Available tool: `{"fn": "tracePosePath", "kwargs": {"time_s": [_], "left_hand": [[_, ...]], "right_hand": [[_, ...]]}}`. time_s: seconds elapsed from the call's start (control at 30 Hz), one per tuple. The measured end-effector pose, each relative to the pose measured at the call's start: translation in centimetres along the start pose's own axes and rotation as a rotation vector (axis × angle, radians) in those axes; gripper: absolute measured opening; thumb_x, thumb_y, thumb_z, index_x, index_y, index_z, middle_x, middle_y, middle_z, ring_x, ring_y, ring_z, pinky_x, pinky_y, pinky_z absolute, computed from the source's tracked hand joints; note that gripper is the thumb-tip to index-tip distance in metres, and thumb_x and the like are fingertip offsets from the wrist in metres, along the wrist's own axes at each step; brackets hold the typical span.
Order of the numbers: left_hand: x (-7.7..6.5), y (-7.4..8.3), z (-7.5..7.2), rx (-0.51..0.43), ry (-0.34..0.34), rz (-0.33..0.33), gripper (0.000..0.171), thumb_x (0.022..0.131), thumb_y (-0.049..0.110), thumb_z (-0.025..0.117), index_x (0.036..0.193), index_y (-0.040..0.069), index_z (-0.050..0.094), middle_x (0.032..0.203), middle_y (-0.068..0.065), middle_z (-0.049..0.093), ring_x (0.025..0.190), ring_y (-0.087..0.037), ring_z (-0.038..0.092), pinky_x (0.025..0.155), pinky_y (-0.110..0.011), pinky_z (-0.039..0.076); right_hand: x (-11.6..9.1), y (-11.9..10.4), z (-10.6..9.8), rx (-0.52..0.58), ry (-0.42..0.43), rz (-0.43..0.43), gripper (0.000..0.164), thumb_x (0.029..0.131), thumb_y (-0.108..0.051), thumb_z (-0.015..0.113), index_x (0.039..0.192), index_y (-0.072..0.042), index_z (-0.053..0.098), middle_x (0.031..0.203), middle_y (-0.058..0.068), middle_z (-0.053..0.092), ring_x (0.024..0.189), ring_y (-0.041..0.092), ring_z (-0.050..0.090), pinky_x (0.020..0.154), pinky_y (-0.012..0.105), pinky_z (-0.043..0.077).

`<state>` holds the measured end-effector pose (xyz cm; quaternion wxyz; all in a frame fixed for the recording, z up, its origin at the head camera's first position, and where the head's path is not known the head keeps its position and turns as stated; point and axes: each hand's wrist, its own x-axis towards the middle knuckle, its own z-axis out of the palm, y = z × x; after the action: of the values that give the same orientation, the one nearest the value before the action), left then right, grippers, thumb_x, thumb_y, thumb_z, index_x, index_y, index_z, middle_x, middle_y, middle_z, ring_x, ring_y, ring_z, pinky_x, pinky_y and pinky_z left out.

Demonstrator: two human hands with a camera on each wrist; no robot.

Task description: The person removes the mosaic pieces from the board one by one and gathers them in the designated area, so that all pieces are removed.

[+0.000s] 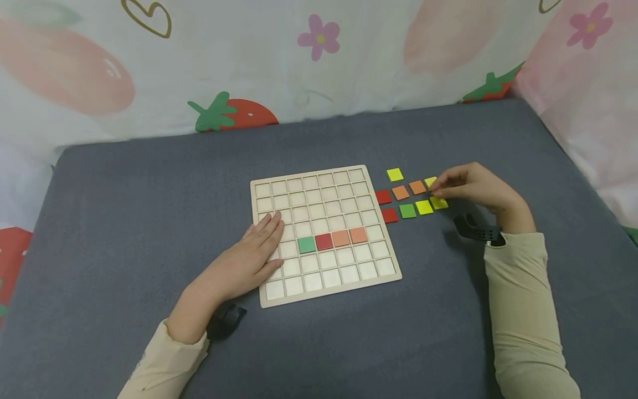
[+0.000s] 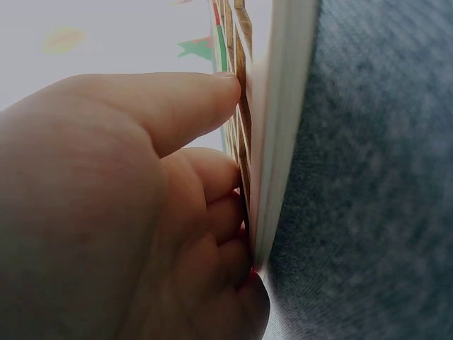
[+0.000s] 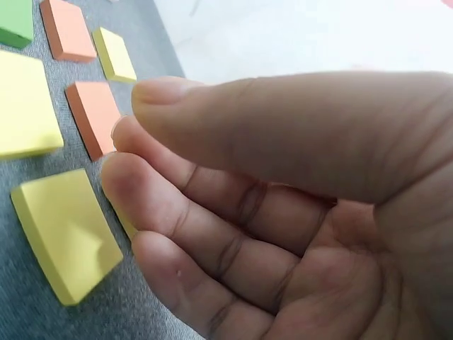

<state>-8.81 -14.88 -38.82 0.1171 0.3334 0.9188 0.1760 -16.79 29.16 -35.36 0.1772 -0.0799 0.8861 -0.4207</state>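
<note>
A square wooden grid board [image 1: 326, 292] lies on the table. My left hand [image 1: 254, 255] rests on its left side, fingers extended over the cells; in the left wrist view the thumb [image 2: 191, 106] touches the board's face near its edge. One row of the grid holds a green tile [image 1: 306, 245], a red tile [image 1: 324, 241] and two orange tiles [image 1: 350, 236]. Over the right end of the loose tiles hovers my right hand [image 1: 478, 188], fingers loosely bent. Its thumb and fingertips come close together with nothing visible between them, beside a yellow tile [image 3: 67, 237] and an orange tile [image 3: 90, 120].
Right of the board lie more loose tiles: red ones [image 1: 390, 215], a green one [image 1: 407, 211] and several yellow ones, one set apart [image 1: 395, 174] at the back. A grey cloth covers the table [image 1: 149, 221]. A printed curtain [image 1: 249, 55] hangs behind its far edge.
</note>
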Motion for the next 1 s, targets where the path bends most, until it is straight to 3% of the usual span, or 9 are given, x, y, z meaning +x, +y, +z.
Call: {"fn": "tracePosePath", "kwargs": {"time_s": [0.27,0.73,1.0], "left_hand": [[-0.2,0.0,0.0,0.0,-0.001,-0.002,0.065,0.098,0.025,0.049,0.147,-0.006,0.019,0.156,-0.018,0.01,0.143,-0.029,0.006,0.114,-0.044,0.013],[0.0,-0.2,0.1,0.013,-0.016,0.0,0.065,0.099,0.026,0.048,0.147,-0.005,0.018,0.156,-0.017,0.008,0.144,-0.029,0.004,0.114,-0.044,0.012],[0.0,-0.1,0.0,0.019,-0.003,0.01,0.065,0.098,0.025,0.049,0.146,-0.007,0.02,0.155,-0.018,0.01,0.143,-0.03,0.006,0.114,-0.044,0.013]], "right_hand": [[0.4,-1.0,1.0,0.006,-0.038,-0.034,0.018,0.089,-0.004,0.063,0.103,0.007,0.067,0.101,0.014,0.068,0.086,0.01,0.063,0.076,0.026,0.052],[1.6,-3.7,3.8,0.07,-0.197,-0.149,0.021,0.088,-0.007,0.066,0.103,0.008,0.066,0.104,0.018,0.067,0.094,0.013,0.062,0.078,0.03,0.052],[2.0,-4.9,5.4,0.12,-0.263,-0.174,0.016,0.086,-0.004,0.067,0.097,0.008,0.067,0.096,0.018,0.066,0.084,0.02,0.061,0.074,0.031,0.052]]}}
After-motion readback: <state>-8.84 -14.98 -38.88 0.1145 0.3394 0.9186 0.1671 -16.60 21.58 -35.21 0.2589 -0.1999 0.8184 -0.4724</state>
